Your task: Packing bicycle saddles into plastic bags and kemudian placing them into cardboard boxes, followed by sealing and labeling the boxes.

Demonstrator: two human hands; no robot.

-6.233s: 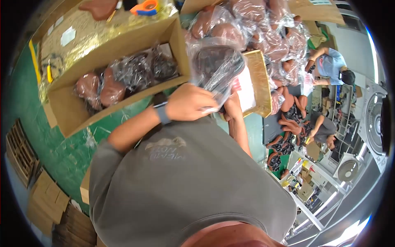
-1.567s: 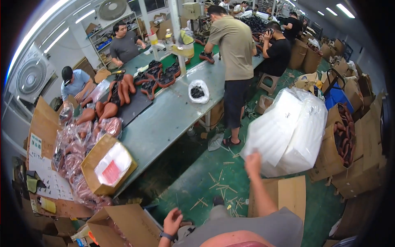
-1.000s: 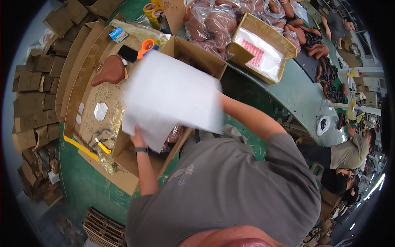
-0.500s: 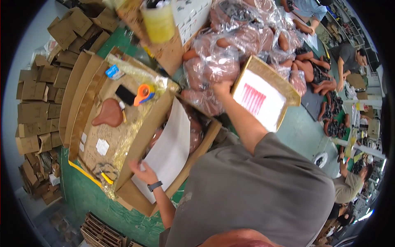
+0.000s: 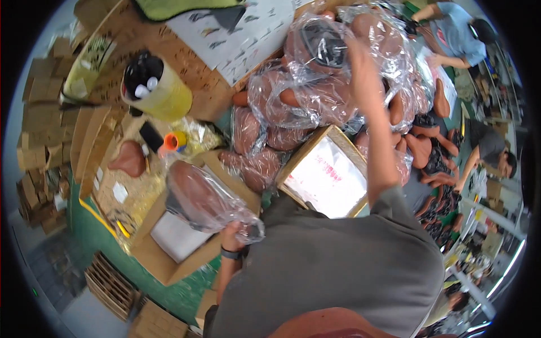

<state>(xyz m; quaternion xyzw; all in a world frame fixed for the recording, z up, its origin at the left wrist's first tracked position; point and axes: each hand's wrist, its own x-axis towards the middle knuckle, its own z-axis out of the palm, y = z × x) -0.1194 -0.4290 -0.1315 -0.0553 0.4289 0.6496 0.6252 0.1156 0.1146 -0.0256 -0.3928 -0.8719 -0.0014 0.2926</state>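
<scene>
My left hand (image 5: 232,235) grips the bunched end of a clear plastic bag holding a brown bicycle saddle (image 5: 197,188). The bagged saddle hangs over an open cardboard carton (image 5: 163,275), partly covering it. Inside the carton a white sheet (image 5: 176,232) lies flat. My right hand (image 5: 363,65) reaches far out to the pile, beside a bagged saddle with a black underside (image 5: 321,42); motion smears its fingers, and whether it touches the bag is unclear. Several more bagged brown saddles (image 5: 318,101) are heaped beneath and around it.
Between my arms sits a shallow box (image 5: 288,169) with a white, red-printed sheet. To the left, a cardboard tray (image 5: 112,211) carries a loose saddle (image 5: 128,159), a black phone-like slab (image 5: 151,137) and an orange tape dispenser (image 5: 173,141). A yellow tub (image 5: 169,96) stands beyond. Co-workers (image 5: 459,34) work at right.
My left hand has left the carton's sheet and now holds a bagged saddle. My right hand has moved from the near side of the pile farther out and right. The view has shifted.
</scene>
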